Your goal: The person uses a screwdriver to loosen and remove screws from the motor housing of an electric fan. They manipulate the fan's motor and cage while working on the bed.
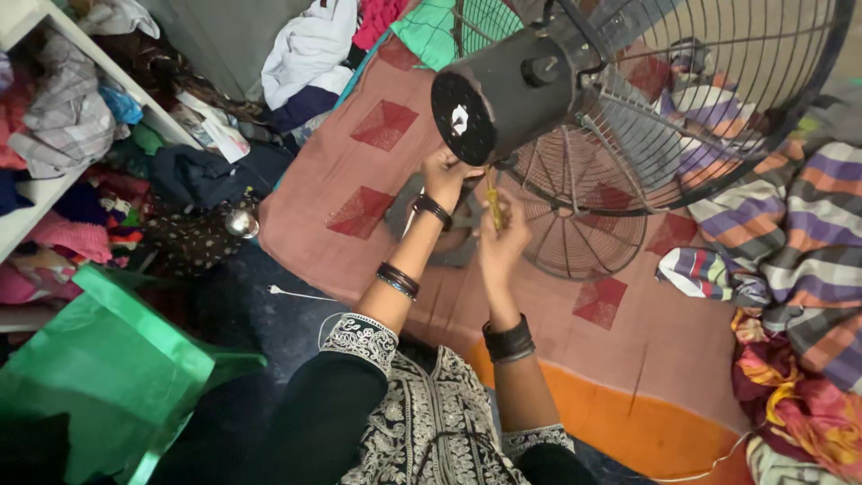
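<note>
In the head view, a large pedestal fan (628, 117) lies tilted over a pink bedspread (359, 180) patterned with red diamond patches, its black cylindrical motor housing (503, 94) pointing toward the camera and its wire guard (718, 108) spreading to the upper right. A second, detached wire grille (584, 224) rests flat on the bedspread just below the motor.

The left hand (446, 175) is raised under the motor housing, fingers curled closed against the underside where the housing meets the fan's neck; what exactly they grip there cannot be told. Dark bangles circle that wrist and forearm. The right hand (503, 242) is just beside it, closed around the handle of a yellow screwdriver (494, 199), whose shaft points up toward the base of the motor housing. A black band sits on the right wrist. Both sleeves are black with white embroidered cuffs.

Along the bedspread's right edge lies a heap of striped cloth (790, 233) in purple, orange and grey. Near its lower edge an orange border (646, 422) shows. To the left, off the bedspread, stand a green bag (117, 368), a white shelf (54, 108) stuffed with folded clothes, and a small shiny metal pot (241, 223). White garments (310, 49) are piled near the top edge.
</note>
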